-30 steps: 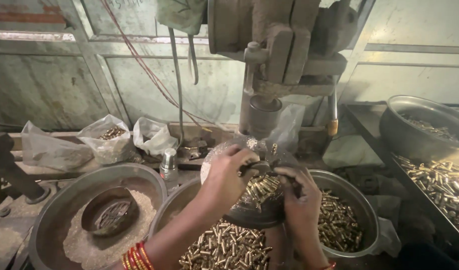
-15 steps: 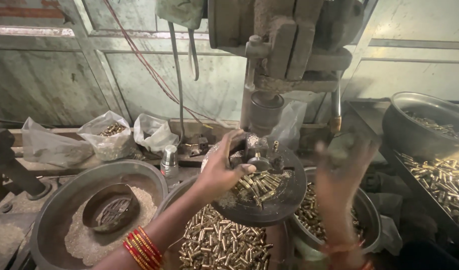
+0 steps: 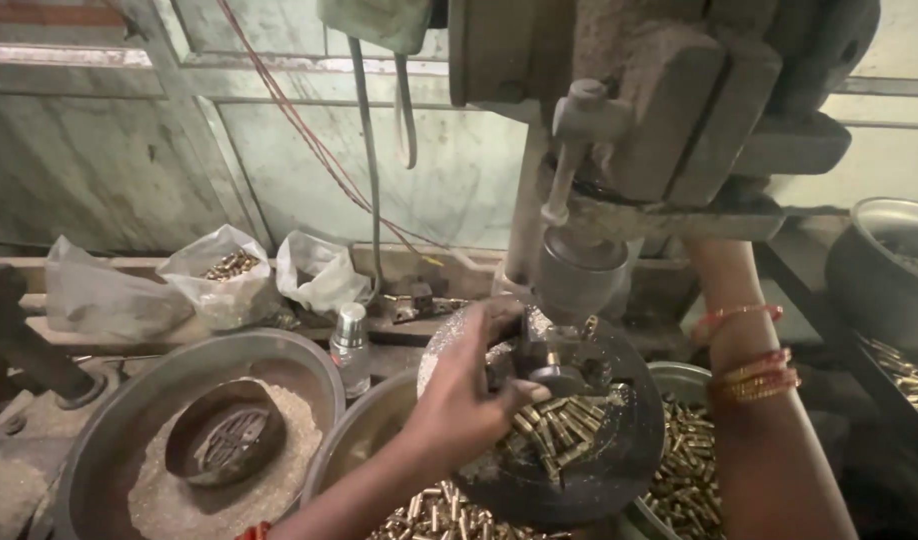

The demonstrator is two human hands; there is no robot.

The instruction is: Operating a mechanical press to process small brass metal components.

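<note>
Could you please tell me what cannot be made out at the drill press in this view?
- Right hand: hidden in the head view; the forearm rises behind the drill press.
- Left hand fingertips: they curl over the fixture, so any grip is unclear.
- Drill tip: masked by the chuck and hand.
- Contents of the pot: cut off by the right edge.

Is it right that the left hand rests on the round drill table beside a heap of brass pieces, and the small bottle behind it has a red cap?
Not quite. The head view shows the left hand on the round drill table beside the brass pieces, but the small bottle has a silver cap, not red.
</note>
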